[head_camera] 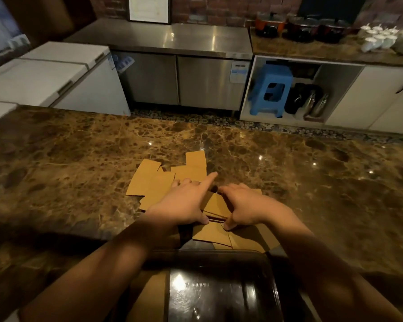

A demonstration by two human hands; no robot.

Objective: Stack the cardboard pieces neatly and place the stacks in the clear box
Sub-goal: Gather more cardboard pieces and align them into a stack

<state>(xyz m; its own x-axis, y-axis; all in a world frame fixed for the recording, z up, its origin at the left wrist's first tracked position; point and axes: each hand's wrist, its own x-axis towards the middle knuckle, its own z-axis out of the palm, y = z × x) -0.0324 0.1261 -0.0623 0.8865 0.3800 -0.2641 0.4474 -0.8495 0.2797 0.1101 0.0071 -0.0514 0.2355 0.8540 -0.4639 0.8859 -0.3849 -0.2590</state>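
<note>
On the bench [289,159], just ahead of us, we press a small stack [215,211] of cardboard pieces between both hands. Our left hand [184,205] lies flat against the stack's left side, its forefinger pointing out over the loose pieces [154,180] beyond. Our right hand [244,209] cups the right side, thumb down at the near edge. Neither hand pinches anything; they squeeze inward to square the stack.

More pieces [233,238] lie scattered under and in front of the stack, and others fan out to the far left. The clear box [219,287] sits nearest us, between our forearms, with what looks like cardboard already in its left part.

We judge the main risk to be the stack splaying. Its edges look uneven, so a harder squeeze could buckle the thin pieces or shoot one out sideways. It rests on loose pieces, not on bare stone, so lifting it could drag one along. The polished surface probably lets cardboard slide easily. Our forearms pass close over the box rim, and a careless pull back could knock it.

The bench is glossy brown marble with bright glints of lamp light. Beyond it we see a steel cabinet [179,75], white chest freezers [44,75] to the left, a blue stool [270,89] in an open cupboard, pots [300,26] and white cups [379,38] on a far counter, and a brick wall. The room is dim.
</note>
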